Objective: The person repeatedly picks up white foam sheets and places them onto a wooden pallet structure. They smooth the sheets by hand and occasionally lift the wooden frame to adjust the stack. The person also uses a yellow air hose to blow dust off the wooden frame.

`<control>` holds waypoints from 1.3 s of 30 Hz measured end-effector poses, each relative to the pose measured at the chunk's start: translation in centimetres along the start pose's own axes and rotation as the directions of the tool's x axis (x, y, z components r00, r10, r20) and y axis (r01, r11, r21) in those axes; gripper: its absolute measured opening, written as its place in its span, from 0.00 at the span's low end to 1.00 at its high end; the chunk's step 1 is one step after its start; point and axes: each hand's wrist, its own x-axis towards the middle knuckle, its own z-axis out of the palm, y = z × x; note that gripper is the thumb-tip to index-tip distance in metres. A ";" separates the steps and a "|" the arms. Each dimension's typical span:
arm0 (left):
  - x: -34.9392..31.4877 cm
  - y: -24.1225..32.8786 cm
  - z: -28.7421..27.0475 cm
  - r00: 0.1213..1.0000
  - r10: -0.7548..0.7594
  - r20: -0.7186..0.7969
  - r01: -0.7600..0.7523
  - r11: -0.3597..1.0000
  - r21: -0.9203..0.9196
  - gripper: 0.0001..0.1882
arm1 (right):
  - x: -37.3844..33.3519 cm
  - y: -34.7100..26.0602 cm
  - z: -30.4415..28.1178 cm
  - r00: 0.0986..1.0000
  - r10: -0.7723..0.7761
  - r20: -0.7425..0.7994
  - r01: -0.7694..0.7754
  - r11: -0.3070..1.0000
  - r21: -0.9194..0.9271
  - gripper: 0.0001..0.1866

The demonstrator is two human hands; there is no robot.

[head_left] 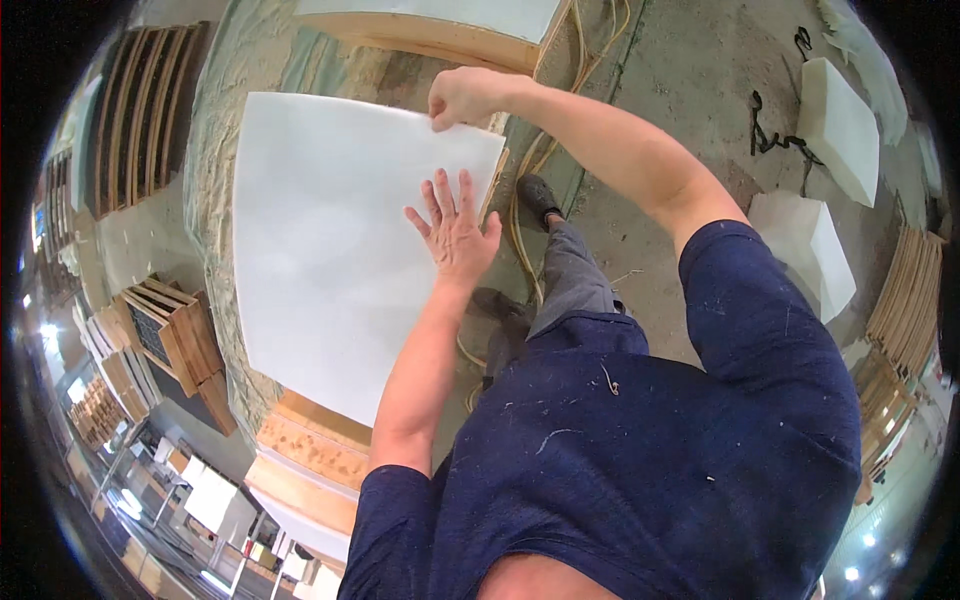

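A white sheet (pixel 320 230) lies left of the frame's centre, its broad face up. The left hand (pixel 460 242) rests flat on it near its right side, fingers (pixel 444 190) open and spread. The right hand (pixel 467 95) is at the sheet's upper edge, near the upper right corner, with its fingers curled; whether they grip the edge cannot be told.

Tan blocks (pixel 310 440) show just below the sheet at the lower left, and another white-topped block (pixel 440 38) is at the top of the frame. Clear film (pixel 218 230) runs along the sheet's left side. Yellowish hoses (pixel 525 255) pass right of the sheet, near a dark shoe (pixel 538 196) on the floor (pixel 650 90).

Two white blocks (pixel 838 130) lie at the upper right, black straps (pixel 765 135) beside the upper one. Stacked boards (pixel 905 300) stand at the right edge, slatted frames (pixel 150 105) at the upper left, and wooden boxes (pixel 190 340) at the left.
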 end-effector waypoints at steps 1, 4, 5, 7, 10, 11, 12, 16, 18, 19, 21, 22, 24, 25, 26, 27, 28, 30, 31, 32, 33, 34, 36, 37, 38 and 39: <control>0.5 0.0 0.2 0.999 -0.008 0.037 0.007 1.000 0.022 0.43 | 0.1 0.3 -0.4 1.000 0.001 0.011 -0.001 1.000 0.003 0.18; 1.3 0.0 0.8 0.998 -0.023 0.056 0.021 0.999 0.038 0.39 | 0.7 1.9 0.2 0.999 0.027 -0.026 -0.028 0.999 -0.025 0.14; 1.3 -0.1 1.1 0.999 -0.027 0.047 0.025 0.999 0.033 0.38 | 0.8 2.2 0.7 0.998 0.026 -0.050 -0.029 0.998 -0.059 0.13; 1.6 0.0 -0.2 0.993 -0.039 0.112 0.038 0.999 0.009 0.36 | 0.9 2.0 1.5 0.993 0.067 -0.096 -0.079 0.988 -0.132 0.18; 2.2 -2.6 -2.0 0.994 -0.100 0.049 0.103 0.991 -0.082 0.35 | 0.1 2.7 5.0 0.926 -0.124 -0.356 0.036 0.969 -0.244 0.28; 2.8 -4.5 -1.8 0.993 -0.122 0.000 0.121 0.984 -0.134 0.35 | -0.1 2.3 6.5 0.868 -0.225 -0.442 0.114 0.958 -0.264 0.34; 3.6 -7.8 -1.5 0.981 -0.175 -0.080 0.166 0.981 -0.104 0.34 | -0.5 0.7 6.9 0.877 -0.277 -0.392 0.150 0.934 -0.325 0.35; 11.1 -22.0 -5.3 0.877 -0.403 -0.260 0.402 0.914 -0.062 0.34 | -0.8 -2.1 8.4 0.982 -0.169 -0.085 0.120 0.905 -0.408 0.42; 14.9 -26.7 -7.0 0.830 -0.463 -0.312 0.478 0.878 -0.030 0.36 | 0.4 -2.9 9.0 0.988 -0.140 -0.070 0.104 0.920 -0.377 0.43; 17.2 -27.9 -7.8 0.823 -0.465 -0.326 0.487 0.873 -0.016 0.36 | 1.7 -3.2 9.0 0.983 -0.173 -0.062 0.138 0.918 -0.371 0.43; 21.2 -30.5 -8.8 0.842 -0.419 -0.339 0.463 0.884 0.057 0.36 | 5.1 -4.7 8.7 0.969 -0.241 -0.052 0.207 0.908 -0.364 0.43; 22.6 -32.1 -8.9 0.849 -0.402 -0.344 0.457 0.884 0.094 0.36 | 6.6 -5.2 8.9 0.966 -0.253 -0.055 0.208 0.884 -0.419 0.41; 24.7 -35.5 -9.1 0.771 -0.543 -0.332 0.579 0.815 0.012 0.36 | 8.0 -4.6 9.1 0.963 -0.260 -0.077 0.206 0.884 -0.419 0.41; 25.3 -36.9 -9.3 0.729 -0.607 -0.315 0.633 0.773 -0.025 0.36 | 8.5 -4.5 9.2 0.962 -0.259 -0.088 0.202 0.888 -0.413 0.41; 25.4 -38.3 -9.6 0.726 -0.643 -0.244 0.656 0.754 -0.037 0.35 | 8.9 -4.4 9.5 0.959 -0.265 -0.098 0.204 0.889 -0.410 0.41; 26.0 -38.9 -10.0 0.726 -0.669 -0.162 0.671 0.740 -0.049 0.35 | 9.0 -4.3 9.5 0.960 -0.257 -0.111 0.192 0.893 -0.406 0.41; 26.4 -39.3 -10.1 0.719 -0.690 -0.079 0.688 0.724 -0.059 0.35 | 9.0 -4.2 9.6 0.960 -0.251 -0.122 0.183 0.897 -0.402 0.40; 25.7 -38.8 -9.8 0.762 -0.599 -0.246 0.561 0.800 -0.213 0.31 | 9.1 -4.3 9.6 0.964 -0.235 -0.123 0.178 0.917 -0.357 0.39; 25.7 -38.2 -9.8 0.764 -0.551 -0.336 0.478 0.833 -0.280 0.31 | 9.2 -4.3 9.3 0.965 -0.227 -0.127 0.174 0.925 -0.337 0.39; 25.9 -37.5 -9.8 0.766 -0.541 -0.347 0.487 0.841 -0.235 0.30 | 9.3 -4.2 9.1 0.966 -0.221 -0.134 0.165 0.926 -0.340 0.39; 25.8 -37.0 -10.1 0.763 -0.536 -0.362 0.504 0.843 -0.185 0.30 | 9.3 -4.3 9.2 0.965 -0.226 -0.137 0.168 0.925 -0.342 0.39; 26.0 -36.8 -10.4 0.761 -0.529 -0.376 0.520 0.844 -0.135 0.30 | 9.3 -4.3 9.2 0.963 -0.229 -0.140 0.170 0.924 -0.343 0.39; 26.8 -37.5 -11.0 0.740 -0.517 -0.430 0.526 0.844 -0.108 0.31 | 9.4 -4.3 9.3 0.960 -0.233 -0.155 0.170 0.927 -0.336 0.40; 27.2 -37.9 -11.1 0.729 -0.512 -0.455 0.531 0.842 -0.096 0.31 | 9.4 -4.2 9.4 0.959 -0.234 -0.160 0.171 0.928 -0.331 0.40; 27.6 -38.2 -11.1 0.734 -0.523 -0.433 0.548 0.833 -0.077 0.30 | 9.4 -4.2 9.4 0.958 -0.235 -0.164 0.173 0.930 -0.325 0.40; 27.9 -38.7 -11.1 0.739 -0.534 -0.411 0.564 0.824 -0.056 0.29 | 9.4 -4.2 9.4 0.957 -0.237 -0.168 0.175 0.932 -0.317 0.40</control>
